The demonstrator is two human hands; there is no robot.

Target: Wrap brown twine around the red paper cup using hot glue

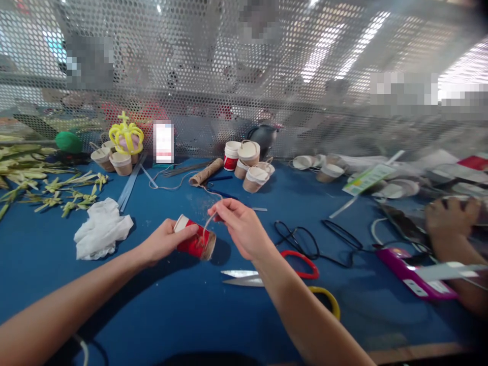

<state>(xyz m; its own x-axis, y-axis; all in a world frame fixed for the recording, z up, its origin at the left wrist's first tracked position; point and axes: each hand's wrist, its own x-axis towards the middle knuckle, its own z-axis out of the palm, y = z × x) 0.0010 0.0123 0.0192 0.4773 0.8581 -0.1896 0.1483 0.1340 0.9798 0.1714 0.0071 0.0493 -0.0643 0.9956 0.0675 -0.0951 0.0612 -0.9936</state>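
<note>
Cup (pixel 195 244) of red paper, tipped sideways just over the blue desk (pixel 171 315), clasped round its wall by left hand (pixel 163 243), thin string (pixel 209 219) pinched in right hand (pixel 244 229) near its mouth; probably light, easily crushed, best gripped gently mid-wall.

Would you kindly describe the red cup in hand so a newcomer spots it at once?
On the blue table, near its middle, the left hand holds a red paper cup on its side. Unlike the upright red cup by the mesh wall, it has string running to the right hand.
</note>
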